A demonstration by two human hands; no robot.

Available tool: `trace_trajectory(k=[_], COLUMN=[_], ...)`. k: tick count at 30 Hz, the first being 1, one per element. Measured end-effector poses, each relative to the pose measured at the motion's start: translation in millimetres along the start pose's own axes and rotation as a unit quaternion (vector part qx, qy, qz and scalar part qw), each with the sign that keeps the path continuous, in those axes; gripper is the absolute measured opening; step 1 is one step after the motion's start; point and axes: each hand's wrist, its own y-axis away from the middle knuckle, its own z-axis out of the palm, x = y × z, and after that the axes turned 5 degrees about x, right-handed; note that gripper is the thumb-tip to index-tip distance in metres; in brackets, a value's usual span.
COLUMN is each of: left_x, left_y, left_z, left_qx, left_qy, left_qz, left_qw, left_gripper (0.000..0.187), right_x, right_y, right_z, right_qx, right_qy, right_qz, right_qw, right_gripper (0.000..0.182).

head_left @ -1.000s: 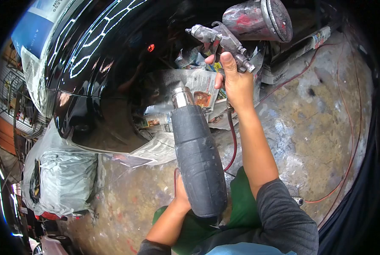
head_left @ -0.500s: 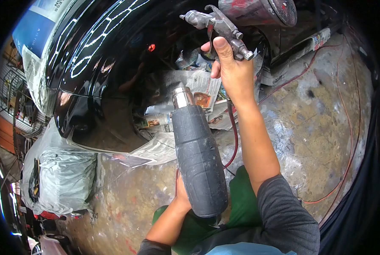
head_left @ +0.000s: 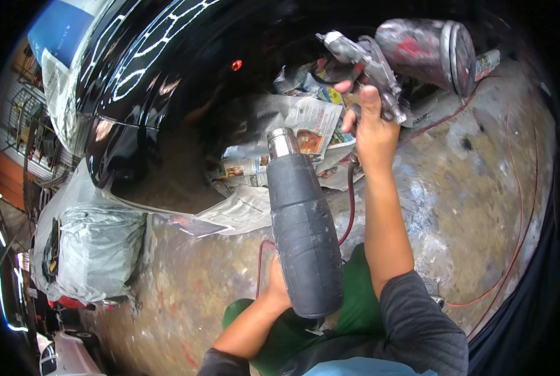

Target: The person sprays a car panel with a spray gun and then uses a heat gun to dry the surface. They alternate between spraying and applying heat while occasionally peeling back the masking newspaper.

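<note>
In my left hand (head_left: 278, 283) is a dark grey heat gun (head_left: 305, 232), its metal nozzle (head_left: 283, 143) pointing forward at the glossy black car body (head_left: 148, 160). The heat gun's body covers its handle and most of my fingers. My right hand (head_left: 378, 141) is wrapped round a paint-stained spray gun (head_left: 369, 67), thumb at its back. A paint-smeared cup (head_left: 418, 53) sits at the spray gun's right side, tilted over. From below the spray gun, a dark red hose (head_left: 350, 203) runs down behind the heat gun.
Newspaper sheets (head_left: 248, 213) lie along the car's lower edge and in the dark recess. A thin red hose (head_left: 512, 250) trails over the paint-stained concrete floor (head_left: 480, 182). At the left stands a vehicle under a grey cover (head_left: 101, 254).
My right hand has carried the spray gun and its cup to the right and slightly down. The heat gun appears a little further right, as does the car in the shifted view.
</note>
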Motion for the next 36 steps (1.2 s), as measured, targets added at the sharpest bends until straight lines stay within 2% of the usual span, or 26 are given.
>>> trace_trajectory(k=[1,4,7,9,11,13,16,21,28,31,36], left_x=[-0.3,-15.7,-16.7,-12.4,-6.5,-1.9,-1.3,-2.0,-5.8,-10.4,-20.2], left_y=[1.0,5.8,10.4,10.2,8.5,7.6,4.4,4.4,9.9,14.7,27.3], left_z=[1.7,-19.0,-30.3,-28.2,-18.7,-6.4,-14.3,-12.9,-22.1,-32.4,-54.3], left_qx=[0.007,-0.017,-0.007,-0.011,-0.009,0.001,-0.018,-0.017,-0.01,-0.002,0.016], left_qy=[0.098,-0.045,-0.217,-0.065,0.045,0.11,0.137,0.118,0.109,0.082,0.012], left_qz=[-0.037,0.063,0.124,0.077,0.05,0.047,0.002,0.005,0.013,0.009,-0.006], left_qw=[0.994,0.997,0.968,0.995,0.998,0.993,0.99,0.993,0.994,0.997,1.0], left_gripper=[0.038,0.04,0.049,0.058,0.066,0.074,0.08,0.077,0.072,0.07,0.066], right_x=[5.7,16.9,19.8,20.1,21.8,20.9,21.0,22.9,29.5,34.4,38.4], right_y=[3.5,11.5,17.6,21.9,25.8,29.8,36.9,40.3,37.4,40.7,55.5], right_z=[-2.1,0.2,9.3,13.5,15.8,17.8,16.8,13.8,9.1,9.3,22.1], right_qx=[0.003,-0.007,-0.025,-0.049,-0.069,-0.088,-0.119,-0.139,-0.026,-0.028,-0.084], right_qy=[-0.009,-0.038,-0.064,-0.061,-0.052,-0.04,-0.047,-0.051,-0.067,-0.065,-0.082], right_qz=[-0.003,0.033,0.06,0.079,0.093,0.093,0.106,0.125,0.047,0.054,0.088], right_qw=[1.0,0.999,0.996,0.994,0.992,0.991,0.986,0.981,0.996,0.996,0.989], right_gripper=[0.048,0.045,0.044,0.045,0.047,0.047,0.05,0.05,0.047,0.047,0.047])
